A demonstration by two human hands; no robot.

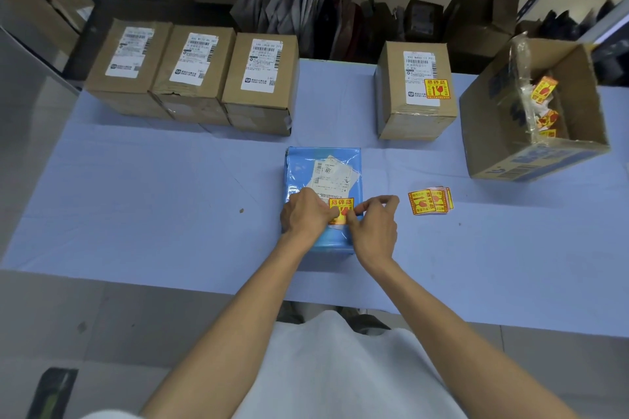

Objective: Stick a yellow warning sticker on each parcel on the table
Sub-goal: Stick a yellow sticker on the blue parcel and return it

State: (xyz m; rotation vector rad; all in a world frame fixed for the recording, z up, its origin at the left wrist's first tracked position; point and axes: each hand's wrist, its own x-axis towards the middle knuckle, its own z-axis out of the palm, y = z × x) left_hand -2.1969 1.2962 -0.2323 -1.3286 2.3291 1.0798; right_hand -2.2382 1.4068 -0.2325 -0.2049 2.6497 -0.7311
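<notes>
- At the near side of the table (136, 214), both hands sit on the near end of the blue parcel (323, 163).
- The yellow sticker (342, 205) lies on the parcel's top, just below the white label (332, 173), btw the 2 hands.
- Left hand (306, 214): fingers bent down on the sticker's left edge, holding it there.
- Right hand (374, 226): thumb tip on the sticker's low right part, other fingers bent up off it. Can't tell if it pinches or just pushes.
- To do it well, I think: pin the L side & rub w/ the thumb from left to right so no bumps form. The bag skin looks soft & wrinkly, so push flat & slow. Don't cover the barcode.
- The sticker pile (430, 201) lies just right of the parcel, easy to grab for the next one.
- Further back, the stickered box (417, 119) has its yellow one on.
- At the far left, 3 brown boxes (190, 99) stand side by side w/ no yellow sticker I can see, so most of the job looks left to do.
</notes>
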